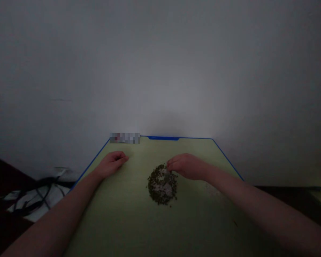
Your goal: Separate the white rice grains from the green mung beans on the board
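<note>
A round pile of dark greenish-brown grains (155, 197) lies on the pale yellow-green table, with pale bits (158, 187) mixed through its middle. At the pile's upper right edge is my right hand (186, 166), its fingertips pinched together and pointing down. Whatever those fingertips may hold is too small and dark to make out. My left hand (111, 165) rests on the table to the left, well apart from the pile. Its fingers are curled in with the thumb alongside, and nothing shows in them.
Blue edging (163, 138) runs round the table (123, 221), which stands against a grey wall (166, 71). A blurred-out item (125, 138) lies at the far left corner. Beside my right forearm is a faint pale scatter (212, 189). Dark cables (44, 189) lie beyond the left edge.
</note>
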The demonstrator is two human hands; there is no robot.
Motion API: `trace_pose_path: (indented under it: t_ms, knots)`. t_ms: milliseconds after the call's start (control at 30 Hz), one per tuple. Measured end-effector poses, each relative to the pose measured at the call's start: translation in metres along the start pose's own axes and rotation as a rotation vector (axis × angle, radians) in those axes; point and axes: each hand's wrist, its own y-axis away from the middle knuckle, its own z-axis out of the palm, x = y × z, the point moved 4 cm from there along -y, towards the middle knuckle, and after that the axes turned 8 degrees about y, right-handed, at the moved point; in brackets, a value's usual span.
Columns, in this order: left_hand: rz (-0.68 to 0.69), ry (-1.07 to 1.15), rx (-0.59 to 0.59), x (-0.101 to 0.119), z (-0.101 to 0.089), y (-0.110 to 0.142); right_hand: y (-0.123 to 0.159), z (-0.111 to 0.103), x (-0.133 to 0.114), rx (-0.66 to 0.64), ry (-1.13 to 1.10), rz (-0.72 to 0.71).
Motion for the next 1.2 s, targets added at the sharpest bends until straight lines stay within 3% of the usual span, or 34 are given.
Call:
trace_pose_path:
  t_ms: [167,500,800,933,1033,1200]
  knots:
    - [0.026,-0.020,0.011,0.000,-0.001,0.000,-0.017,0.010,0.001,-0.030,0.024,0.003]
    - [0.023,-0.046,0.006,0.005,-0.001,0.000,0.021,-0.001,0.010,-0.058,0.039,0.094]
    - [0.015,-0.041,0.025,0.010,-0.001,0.004,0.004,0.009,0.008,-0.023,0.037,0.115]
    - [0.027,-0.040,0.021,0.007,-0.001,0.002,0.013,0.007,0.009,-0.041,0.048,0.138]
    - [0.029,-0.045,0.010,0.003,-0.001,0.000,0.030,0.001,0.016,-0.020,0.082,0.230]
    - [0.025,-0.046,0.006,0.004,0.000,0.000,0.050,-0.003,0.036,0.078,0.166,0.515]
